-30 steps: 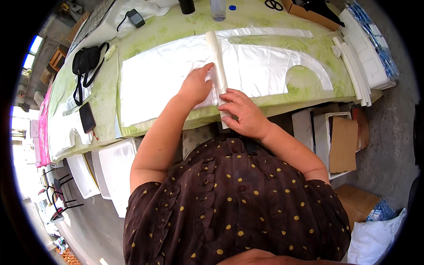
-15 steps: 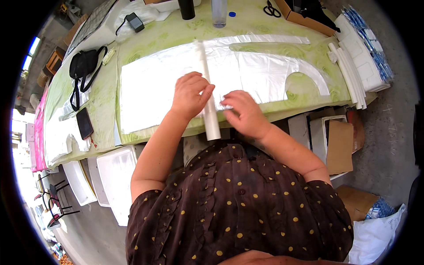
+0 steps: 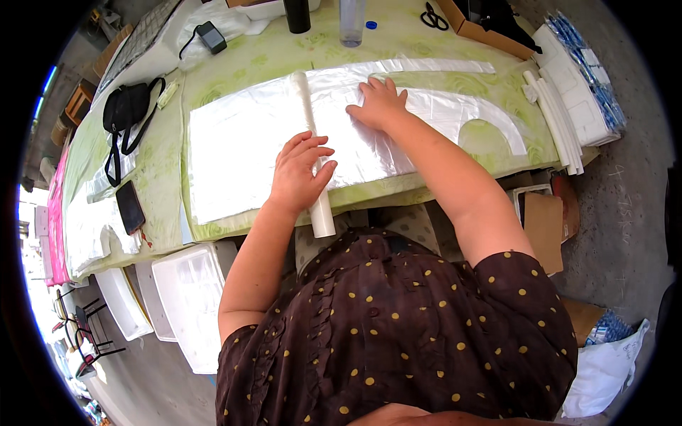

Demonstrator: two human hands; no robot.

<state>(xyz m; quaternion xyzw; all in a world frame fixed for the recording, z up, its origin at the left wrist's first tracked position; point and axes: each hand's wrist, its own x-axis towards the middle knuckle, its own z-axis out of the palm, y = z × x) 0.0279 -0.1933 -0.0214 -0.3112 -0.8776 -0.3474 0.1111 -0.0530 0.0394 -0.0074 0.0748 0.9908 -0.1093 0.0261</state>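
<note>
A long white tube point(image 3: 323, 219) lies across a thin, shiny white plastic sheet point(image 3: 234, 156), its near end jutting past the table edge. The right part of the sheet has a curved cut-out and narrow strips like an apron's. My left hand point(image 3: 300, 174) is over the tube's middle, fingers stretched and thumb apart, not wrapped round it. Whether its palm touches the tube I cannot tell. To the right of the tube, my right hand point(image 3: 380, 104) lies with spread fingers on the sheet's upper part.
The table has a green patterned cover point(image 3: 234, 85). To the left lie a black bag point(image 3: 128, 108) and a phone point(image 3: 131, 206). Along the back are a clear bottle point(image 3: 352, 23), a black cylinder point(image 3: 298, 15) and scissors point(image 3: 433, 17). White rolls point(image 3: 555, 124) lie at the right edge.
The tube has shifted left over the sheet, my left hand moving slightly left and nearer with it. My right hand has gone from the table's near edge up onto the sheet and spread flat.
</note>
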